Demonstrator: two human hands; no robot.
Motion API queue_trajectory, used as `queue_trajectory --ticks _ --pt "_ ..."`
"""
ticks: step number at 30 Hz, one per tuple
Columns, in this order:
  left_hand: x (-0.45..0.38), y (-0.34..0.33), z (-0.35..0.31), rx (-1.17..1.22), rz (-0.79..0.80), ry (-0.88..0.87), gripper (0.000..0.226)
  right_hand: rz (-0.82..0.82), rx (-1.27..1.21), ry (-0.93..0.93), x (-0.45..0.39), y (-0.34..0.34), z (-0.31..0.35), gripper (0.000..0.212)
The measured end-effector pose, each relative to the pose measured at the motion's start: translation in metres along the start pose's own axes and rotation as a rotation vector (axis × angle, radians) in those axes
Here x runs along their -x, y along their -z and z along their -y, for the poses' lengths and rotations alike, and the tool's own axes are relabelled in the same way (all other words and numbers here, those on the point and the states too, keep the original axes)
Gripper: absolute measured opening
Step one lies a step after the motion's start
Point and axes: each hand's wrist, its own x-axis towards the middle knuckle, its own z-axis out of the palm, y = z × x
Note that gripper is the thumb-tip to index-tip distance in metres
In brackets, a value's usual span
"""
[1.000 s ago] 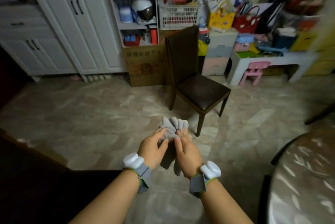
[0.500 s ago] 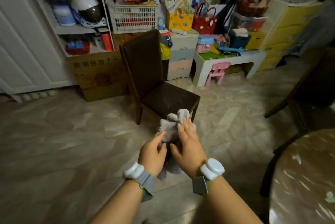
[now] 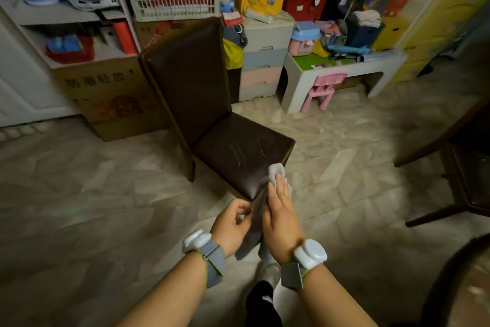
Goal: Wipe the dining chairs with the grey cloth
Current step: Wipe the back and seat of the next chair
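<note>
Item: grey cloth [image 3: 275,173] — held in the air between both hands, in front of and just above the near corner of the dining chair [image 3: 212,114]. Its upper end is bunched over the seat's front edge; whether it touches the seat cannot be told. The rest hangs down between the palms toward the floor [image 3: 92,194].

Handling, by judgement: light, soft, limp; it will drape and fold wherever unsupported, so it is best taken as a gathered wad under a flat palm, with no loose tail left to drag. Not fragile, not slippery.

Left hand [image 3: 233,223]: fingers curled inward, pinching the hanging edge of the cloth at its middle.

Right hand [image 3: 281,210]: fingers straight and close together, laid flat along the cloth, the fingertips [image 3: 278,181] reaching under the bunched top end.

Chair: dark brown padded seat and tall back, upright on the tiled floor; pale scuff lines show on the seat — wiping appears not yet begun.

Second dining chair [image 3: 464,146]: at right edge, partly out of view, well apart from the hands.

Also present: cardboard box [image 3: 106,93] behind the chair, small pink chair [image 3: 324,89].
</note>
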Motion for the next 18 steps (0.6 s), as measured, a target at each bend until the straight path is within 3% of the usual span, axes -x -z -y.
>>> queue_trajectory --ticks 5,8,10,13,18 --pt "-0.072 -0.026 -0.023 0.396 0.134 0.363 0.025 0.035 -0.092 -0.025 -0.073 -0.008 -0.053 0.061" --pt "-0.107 -0.039 -0.031 0.44 0.203 0.496 0.02 0.103 -0.098 -0.068 -0.111 -0.016 -0.083 0.06" --pt "-0.133 -0.045 -0.025 0.297 0.137 0.51 0.014 0.157 -0.065 -0.068 -0.127 -0.022 -0.104 0.06" --pt "-0.186 -0.043 0.002 -0.165 -0.003 0.371 0.008 0.244 -0.016 -0.112 -0.156 -0.041 -0.146 0.058" --pt "-0.243 -0.034 0.05 -0.492 -0.05 0.26 0.04 0.299 0.05 -0.243 -0.183 -0.089 -0.174 0.059"
